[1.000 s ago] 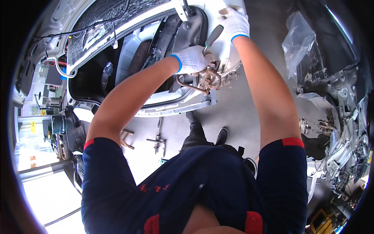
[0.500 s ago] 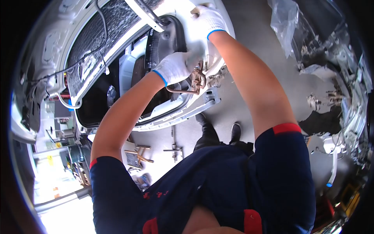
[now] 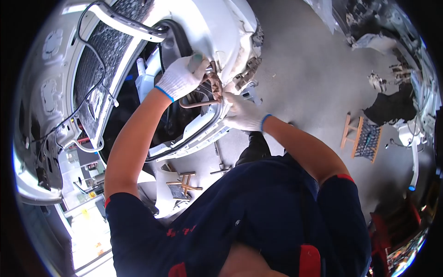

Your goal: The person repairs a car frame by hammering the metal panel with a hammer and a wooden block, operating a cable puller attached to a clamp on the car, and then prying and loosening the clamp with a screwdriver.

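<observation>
My left hand, in a white knit glove with a blue cuff, is closed around the upper end of a rusty metal clamp. A greyish patch shows at its fingers, too blurred to name. The clamp sits at the edge of a white car body, with a bent brown rod sticking out below it. My right hand, gloved alike, is curled against the body edge by the clamp's lower end. What its fingers grip is hidden.
A raised white panel with a dangling black cable is at the left. Wooden folding stools stand on the floor, one at lower left and one at right. Torn vehicle parts line the far right.
My right hand has come down from the top of the white body to the clamp's lower end. My left hand stays at the clamp. The whole view has shifted.
</observation>
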### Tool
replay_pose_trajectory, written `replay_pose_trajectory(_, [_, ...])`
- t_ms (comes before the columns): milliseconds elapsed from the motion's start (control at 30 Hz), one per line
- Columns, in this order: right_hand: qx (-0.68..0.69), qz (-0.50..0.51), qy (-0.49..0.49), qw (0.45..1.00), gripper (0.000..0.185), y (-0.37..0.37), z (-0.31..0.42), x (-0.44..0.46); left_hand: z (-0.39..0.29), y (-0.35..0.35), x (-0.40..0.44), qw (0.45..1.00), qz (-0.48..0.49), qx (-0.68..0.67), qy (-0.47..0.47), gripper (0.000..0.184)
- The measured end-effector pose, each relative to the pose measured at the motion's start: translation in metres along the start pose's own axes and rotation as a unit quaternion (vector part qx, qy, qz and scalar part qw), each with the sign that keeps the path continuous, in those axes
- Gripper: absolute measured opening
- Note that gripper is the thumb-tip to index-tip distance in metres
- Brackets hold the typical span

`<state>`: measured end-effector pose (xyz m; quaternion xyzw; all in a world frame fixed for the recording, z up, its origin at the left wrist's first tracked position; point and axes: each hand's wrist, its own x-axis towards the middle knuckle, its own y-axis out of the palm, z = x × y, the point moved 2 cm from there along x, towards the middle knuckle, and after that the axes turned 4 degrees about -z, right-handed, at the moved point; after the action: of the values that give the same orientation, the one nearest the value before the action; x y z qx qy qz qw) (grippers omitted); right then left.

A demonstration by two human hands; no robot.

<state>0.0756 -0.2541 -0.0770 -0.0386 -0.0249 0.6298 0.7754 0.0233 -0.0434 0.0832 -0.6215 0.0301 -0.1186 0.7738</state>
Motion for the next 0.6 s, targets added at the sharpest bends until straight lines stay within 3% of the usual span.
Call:
replay_pose_trajectory(67, [0.056, -0.010, 0.034, 0.998, 0.076, 0.007, 0.024, 0.022, -0.014, -0.026, 0.017, 0.966, 0.071, -0.195, -0.151, 0.013])
replay_pose_trajectory(133, [0.142, 0.000, 0.053, 0.988, 0.076, 0.012, 0.033, 0.048, -0.015, -0.035, 0.019, 0.951, 0.120, -0.237, -0.158, 0.015])
replay_pose_trajectory(167, [0.139, -0.082, -0.009, 0.987, 0.068, 0.018, 0.042, 0.047, -0.015, -0.037, 0.018, 0.943, 0.127, -0.255, -0.170, 0.013])
replay_pose_trajectory(200, [0.129, -0.148, 0.019, 0.980, 0.064, 0.015, 0.042, 0.035, -0.015, -0.036, 0.017, 0.935, 0.131, -0.274, -0.182, 0.011])
replay_pose_trajectory(267, [0.113, -0.143, 0.010, 0.983, 0.054, 0.005, 0.047, 0.021, -0.023, -0.036, 0.024, 0.931, 0.090, -0.269, -0.230, 0.013])
replay_pose_trajectory(300, [0.061, -0.164, 0.011, 0.984, 0.049, 0.007, 0.047, 0.020, -0.027, -0.043, 0.036, 0.979, 0.046, -0.192, -0.049, 0.023])
replay_pose_trajectory(333, [0.009, -0.181, 0.013, 0.983, 0.045, 0.014, 0.048, 0.020, -0.025, -0.044, 0.028, 0.816, 0.181, -0.347, -0.427, 0.030])
replay_pose_trajectory(400, [-0.054, -0.189, 0.025, 0.980, 0.045, 0.022, 0.046, 0.021, -0.004, -0.028, 0.022, 0.577, 0.226, -0.526, -0.583, 0.036])
replay_pose_trajectory(433, [-0.065, -0.182, 0.037, 0.980, 0.049, 0.025, 0.044, 0.021, 0.001, -0.027, 0.020, 0.580, 0.238, -0.529, -0.572, 0.035])
replay_pose_trajectory(467, [-0.076, -0.177, 0.049, 0.980, 0.054, 0.026, 0.041, 0.024, 0.003, -0.028, 0.022, 0.777, 0.204, -0.403, -0.438, 0.033])
replay_pose_trajectory(500, [-0.074, -0.186, 0.038, 0.979, 0.051, 0.026, 0.042, 0.024, 0.000, -0.026, 0.023, 0.918, 0.155, -0.247, -0.269, 0.031])
replay_pose_trajectory(533, [-0.079, -0.180, 0.046, 0.979, 0.051, 0.025, 0.039, 0.024, -0.008, -0.026, 0.019, 0.989, 0.096, -0.075, -0.084, 0.030])
replay_pose_trajectory(567, [-0.083, -0.171, 0.057, 0.980, 0.052, 0.023, 0.046, 0.020, -0.026, -0.054, 0.039, 0.973, 0.225, -0.010, -0.053, 0.021])
replay_pose_trajectory(600, [-0.089, -0.163, 0.064, 0.981, 0.052, 0.021, 0.049, 0.019, -0.036, -0.058, 0.044, 0.966, 0.245, 0.069, -0.045, 0.017])
